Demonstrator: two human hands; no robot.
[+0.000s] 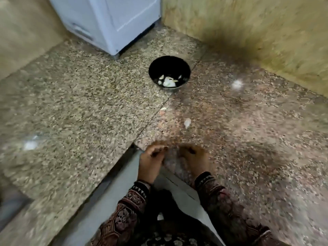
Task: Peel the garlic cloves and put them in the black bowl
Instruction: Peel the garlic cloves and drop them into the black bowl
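Observation:
A black bowl [169,67] stands on the speckled granite counter [79,96], far from me, with several pale garlic pieces [167,81] in its bottom. One pale bit [187,122] lies on the counter between the bowl and my hands, and a smaller scrap [163,108] lies beyond it. My left hand [150,161] and my right hand [194,159] are close together at the counter's near edge, fingers curled inward. The frame is blurred by motion, so I cannot make out whether anything is pinched between the fingers.
A white appliance [110,20] stands at the back left of the counter. A yellowish wall [257,32] with a dark stain runs along the back right. The counter is L-shaped, with a grey cabinet front [124,174] below its inner corner.

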